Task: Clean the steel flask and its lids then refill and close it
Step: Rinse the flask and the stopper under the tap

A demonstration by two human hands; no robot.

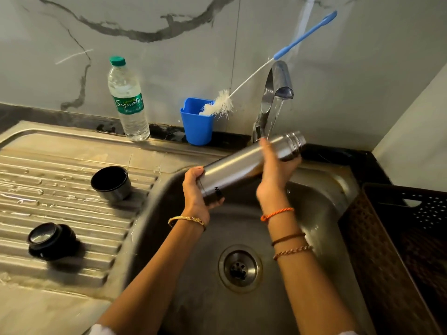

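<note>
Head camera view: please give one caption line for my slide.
Both hands, left hand and right hand, hold the open steel flask tilted under the running tap; its two lids wait on the drainboard.

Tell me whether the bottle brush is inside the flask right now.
No: the bottle brush rests with its bristles in the blue cup behind the sink, while both hands hold the flask under the running tap.

This is a home kitchen: a steel sink [321, 189] fills the lower middle of the frame, with a ribbed draining board [72, 213] at left. A running tap [275, 93] stands at upper right before a marble-veined wall [169, 44]. A bottle brush [225, 102] leans in a blue holder [196, 126] on the dark bench [338, 153].
</note>
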